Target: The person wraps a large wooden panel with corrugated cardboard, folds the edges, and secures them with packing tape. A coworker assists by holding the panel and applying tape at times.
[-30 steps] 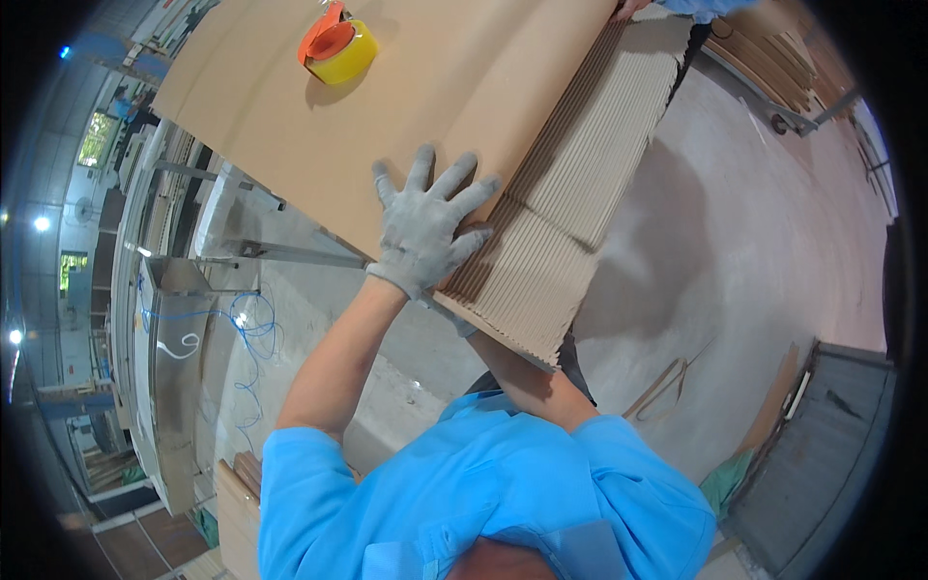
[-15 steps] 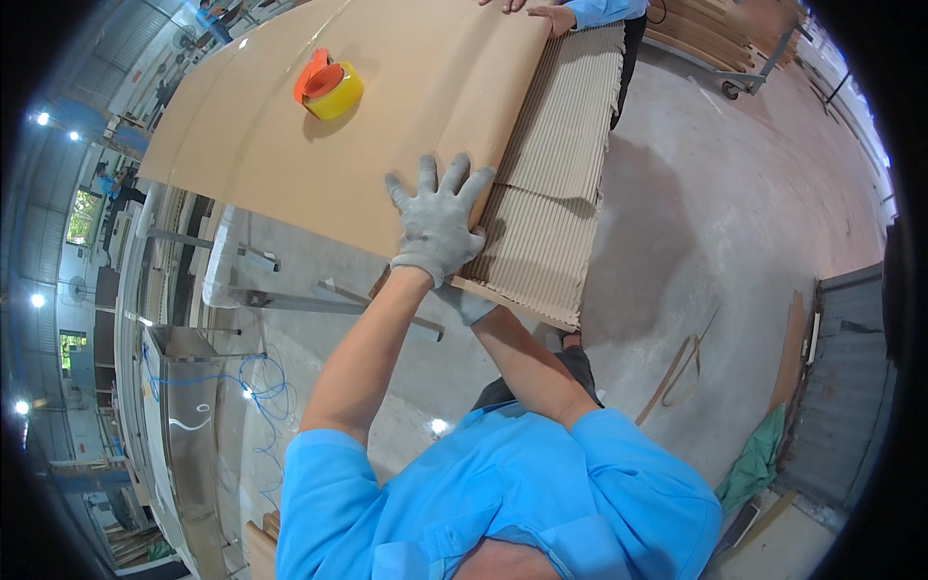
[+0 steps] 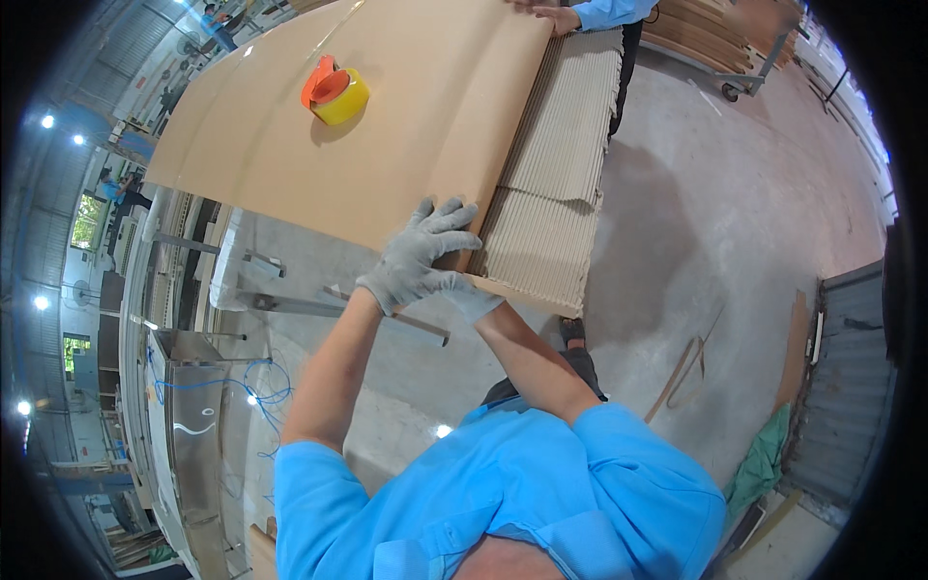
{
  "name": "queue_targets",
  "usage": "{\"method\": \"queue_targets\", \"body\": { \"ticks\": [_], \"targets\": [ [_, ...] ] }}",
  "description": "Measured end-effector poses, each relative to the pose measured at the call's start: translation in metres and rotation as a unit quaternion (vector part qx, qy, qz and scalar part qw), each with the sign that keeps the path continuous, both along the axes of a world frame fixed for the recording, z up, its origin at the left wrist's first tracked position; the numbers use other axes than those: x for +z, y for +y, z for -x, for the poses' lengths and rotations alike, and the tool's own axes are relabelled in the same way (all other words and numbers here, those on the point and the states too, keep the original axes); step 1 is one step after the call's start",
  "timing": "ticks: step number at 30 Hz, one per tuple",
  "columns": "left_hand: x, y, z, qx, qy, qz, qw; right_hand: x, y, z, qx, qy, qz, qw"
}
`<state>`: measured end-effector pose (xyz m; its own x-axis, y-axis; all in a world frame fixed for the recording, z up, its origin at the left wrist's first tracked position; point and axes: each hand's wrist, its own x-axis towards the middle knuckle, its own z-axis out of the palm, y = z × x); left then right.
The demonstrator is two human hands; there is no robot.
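A large sheet of smooth brown wrapping paper or card (image 3: 261, 145) is folded over a long panel, with corrugated cardboard (image 3: 546, 232) exposed along the right side. My left hand (image 3: 420, 253), in a grey glove, rests on the near end of the folded edge. Its fingers are stretched out, a little closer together, pointing to the right. Just below it, my gloved right hand (image 3: 474, 300) is at the near end of the panel, its fingers hidden behind my left hand and the panel's end. An orange tape dispenser (image 3: 333, 92) with a yellow roll stands on the sheet.
Across the panel, a co-worker's hand (image 3: 558, 19) rests on the fold's far end. Metal support legs (image 3: 300, 304) show under the sheet. A blue hose (image 3: 266, 387) coils at left, a strap (image 3: 681, 372) lies on the floor, and a wheeled cart (image 3: 744, 82) stands at far right.
My left hand has slid from flat on the sheet toward me to the panel's near end, its fingers turning right and drawing together. The co-worker's hands have shifted slightly.
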<state>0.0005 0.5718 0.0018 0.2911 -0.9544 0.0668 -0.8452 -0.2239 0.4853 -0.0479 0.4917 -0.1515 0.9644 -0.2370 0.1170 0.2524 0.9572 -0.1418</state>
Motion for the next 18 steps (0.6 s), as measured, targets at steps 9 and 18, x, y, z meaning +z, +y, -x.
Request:
{"method": "queue_targets", "body": {
  "ticks": [9, 18],
  "targets": [
    [0.001, -0.013, 0.025, 0.120, 0.019, 0.066, 0.990, -0.002, -0.015, 0.015, 0.013, -0.050, 0.028, 0.998],
    [-0.008, -0.027, 0.036, 0.195, -0.021, 0.123, 0.973, -0.008, -0.029, 0.011, 0.090, -0.047, -0.117, 0.988]
  ]
}}
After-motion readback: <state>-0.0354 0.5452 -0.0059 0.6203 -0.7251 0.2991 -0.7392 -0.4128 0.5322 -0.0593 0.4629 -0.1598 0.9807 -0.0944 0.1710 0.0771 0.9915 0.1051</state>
